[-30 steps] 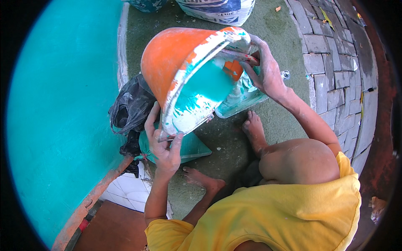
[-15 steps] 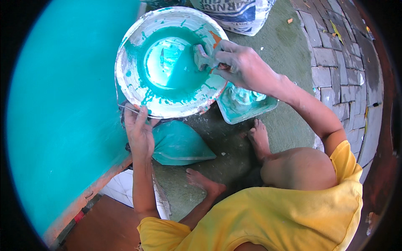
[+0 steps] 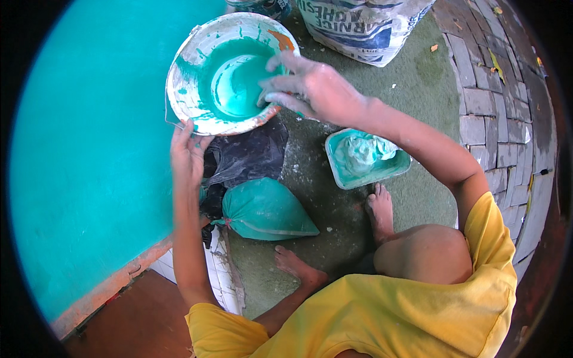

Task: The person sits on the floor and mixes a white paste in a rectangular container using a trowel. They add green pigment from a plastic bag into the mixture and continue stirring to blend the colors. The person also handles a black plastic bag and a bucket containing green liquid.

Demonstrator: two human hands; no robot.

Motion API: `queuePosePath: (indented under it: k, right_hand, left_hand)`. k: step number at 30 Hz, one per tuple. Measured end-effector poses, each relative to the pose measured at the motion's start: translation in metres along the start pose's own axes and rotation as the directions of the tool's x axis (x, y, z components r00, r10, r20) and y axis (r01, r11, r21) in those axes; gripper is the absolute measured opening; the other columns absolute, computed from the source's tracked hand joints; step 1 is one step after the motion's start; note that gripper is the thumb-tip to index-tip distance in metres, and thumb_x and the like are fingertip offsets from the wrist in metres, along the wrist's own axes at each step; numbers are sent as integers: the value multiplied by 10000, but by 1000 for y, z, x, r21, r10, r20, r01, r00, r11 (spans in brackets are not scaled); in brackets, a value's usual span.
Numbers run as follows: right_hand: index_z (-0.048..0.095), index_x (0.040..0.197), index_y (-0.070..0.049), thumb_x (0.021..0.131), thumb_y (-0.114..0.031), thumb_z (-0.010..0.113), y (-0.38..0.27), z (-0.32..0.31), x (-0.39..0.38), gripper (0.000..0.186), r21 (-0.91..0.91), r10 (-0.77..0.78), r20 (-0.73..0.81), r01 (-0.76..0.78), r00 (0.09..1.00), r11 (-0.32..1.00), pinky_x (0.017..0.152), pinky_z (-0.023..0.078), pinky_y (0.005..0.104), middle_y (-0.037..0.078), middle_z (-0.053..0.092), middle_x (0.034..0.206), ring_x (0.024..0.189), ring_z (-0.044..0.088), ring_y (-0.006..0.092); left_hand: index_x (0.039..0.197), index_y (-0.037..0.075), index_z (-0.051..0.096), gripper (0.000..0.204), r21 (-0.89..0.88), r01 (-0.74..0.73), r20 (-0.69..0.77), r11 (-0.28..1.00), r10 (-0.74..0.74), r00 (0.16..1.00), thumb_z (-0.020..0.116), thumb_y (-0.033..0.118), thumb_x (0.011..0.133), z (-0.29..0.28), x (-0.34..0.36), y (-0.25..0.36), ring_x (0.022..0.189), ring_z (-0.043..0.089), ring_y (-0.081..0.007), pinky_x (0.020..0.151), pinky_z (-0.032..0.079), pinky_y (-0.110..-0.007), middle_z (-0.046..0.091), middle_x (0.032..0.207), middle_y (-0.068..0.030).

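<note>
My left hand [image 3: 187,149] grips the lower left edge of a paint-smeared bucket [image 3: 185,77] with white, turquoise and orange showing and liquid turquoise paint inside. My right hand [image 3: 316,89] is over the bucket's right side, fingers curled and partly separated; a greyish object behind them, possibly a brush, is too hidden to make out. A shallow rectangular tub [image 3: 367,158] with turquoise-stained, crumpled white material stands below right of the bucket. A tied turquoise bag [image 3: 268,212] and a dark plastic bag [image 3: 245,158] lie beneath it.
A turquoise surface [image 3: 89,149] fills the left, edged by a reddish strip. A printed white sack [image 3: 367,27] and another container [image 3: 259,6] stand at the top. Grey paving [image 3: 507,149] lies right. My bare feet [image 3: 382,212] rest on the rough floor near the tub.
The bucket has swung from showing its orange outside to showing its painted inside, then moved slightly up, uncovering the dark bag. My right hand has moved from its rim over its inside.
</note>
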State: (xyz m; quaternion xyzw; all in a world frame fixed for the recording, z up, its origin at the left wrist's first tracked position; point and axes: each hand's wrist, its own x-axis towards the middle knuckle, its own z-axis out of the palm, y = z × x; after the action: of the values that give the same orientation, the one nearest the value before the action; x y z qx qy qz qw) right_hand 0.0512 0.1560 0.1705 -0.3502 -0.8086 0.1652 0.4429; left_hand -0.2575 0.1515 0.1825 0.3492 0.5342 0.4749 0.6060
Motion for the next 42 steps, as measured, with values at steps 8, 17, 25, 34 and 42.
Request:
queuePosePath:
  k: [8,17,25,34,42]
  right_hand:
    - [633,1088,-12,866,-306,673,-8,-96,-60,371,-311,403,155,-342,902,886,727,526,426,164,624,956,847,645,352]
    - [542,1073,-1,883,-420,633,-9,-128,-199,469,-702,749,354,-369,560,608,716,518,453,196,645,856,830,653,350]
    - [558,1002,-27,921,-240,588,-28,-115,-197,229,-533,698,522,-452,490,715,616,505,495,210,623,705,698,634,406]
    - [557,986,-10,907,-174,611,-80,-133,-149,189,-500,767,399,-581,503,642,613,504,495,217,631,719,681,633,413]
    - [586,940,-14,906,-247,637,-49,-92,-189,241,-350,822,378,-756,426,553,594,502,456,204,619,645,634,645,382]
  left_hand:
    - [1309,-65,433,375,-200,101,-85,975,-120,989,506,99,980,-57,75,-15,1168,552,-294,972,511,-441,549,1274,-184]
    - [1314,-73,417,373,-204,80,-89,976,-100,991,487,93,987,-44,98,-35,1165,544,-297,962,531,-427,517,1292,-202]
    - [1312,-59,413,368,-201,68,-170,977,-103,980,489,88,983,-27,89,-59,1165,530,-309,977,516,-479,504,1289,-188]
    - [1297,-78,426,373,-224,102,-239,969,-156,958,513,77,970,-14,53,-45,1199,499,-296,1009,452,-412,497,1279,-194]
    - [1499,64,68,1000,477,-499,313,723,390,866,577,-61,647,109,-95,-82,1453,188,-304,1189,155,-468,197,1544,-181]
